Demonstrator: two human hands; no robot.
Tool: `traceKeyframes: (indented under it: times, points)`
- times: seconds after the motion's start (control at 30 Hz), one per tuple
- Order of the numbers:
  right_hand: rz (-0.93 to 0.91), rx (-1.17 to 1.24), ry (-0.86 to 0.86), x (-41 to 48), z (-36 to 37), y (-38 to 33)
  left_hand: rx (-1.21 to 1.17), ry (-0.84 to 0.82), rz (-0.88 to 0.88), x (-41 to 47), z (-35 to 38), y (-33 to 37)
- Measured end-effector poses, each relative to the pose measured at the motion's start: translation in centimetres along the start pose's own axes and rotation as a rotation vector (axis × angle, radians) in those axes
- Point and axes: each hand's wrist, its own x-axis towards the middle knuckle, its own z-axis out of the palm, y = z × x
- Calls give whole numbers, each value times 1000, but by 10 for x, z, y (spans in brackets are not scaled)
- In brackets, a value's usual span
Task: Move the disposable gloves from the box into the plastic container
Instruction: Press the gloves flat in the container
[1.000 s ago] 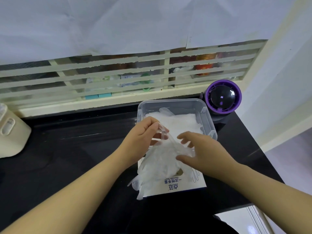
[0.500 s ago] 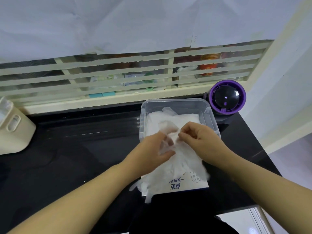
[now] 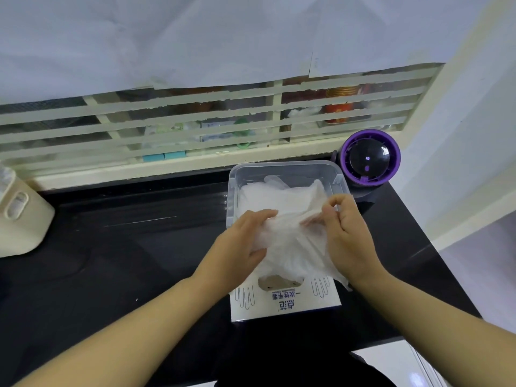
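Thin, translucent white plastic fills the middle of the view: a bunch of disposable gloves is held between both hands, above the far half of the box and the near rim of the plastic container. The left hand grips the bunch from the left, fingers curled over the top and thumb against its side. The right hand pinches the far right edge between thumb and forefinger, its other fingers bent. The lower end of the bunch hangs over the box's opening and seems clear of it, though the film is too faint to be sure. More gloves lie inside the clear container, which stands just beyond the box on the black counter. A purple round device sits at the container's far right, and a cream appliance stands at the far left.
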Motion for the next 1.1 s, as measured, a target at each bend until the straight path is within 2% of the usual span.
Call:
traceKeyframes:
  times: [0.1, 0.13, 0.27, 0.33, 0.4, 0.53, 0.63, 0.7, 0.83, 0.93, 1.1]
  points:
    - [95, 99, 37, -1, 2, 0, 311, 113, 414, -2, 0, -12]
    - [132, 125, 39, -2, 3, 1, 395, 130, 504, -3, 1, -16]
    - [235, 160, 10, -7, 7, 6, 530, 111, 664, -10, 10, -26]
    - [285, 176, -21, -10, 9, 9, 578, 78, 673, -13, 14, -29]
    - [297, 140, -105, -13, 9, 15, 578, -41, 592, -14, 18, -30]
    - [300, 31, -383, -18, 8, 29, 571, -260, 490, -17, 26, -25]
    - [392, -75, -548, -19, 5, 33, 550, -282, 547, -20, 34, -25]
    - [402, -182, -601, -17, 2, 30, 581, -269, 575, -19, 39, -28]
    - [359, -282, -614, -11, -3, 26, 677, -324, 543, -17, 44, -35]
    - [324, -215, -587, -9, -6, 22, 711, -393, 531, -15, 46, -37]
    - [192, -62, -396, -3, -15, -1, 716, -492, 553, -13, 43, -32]
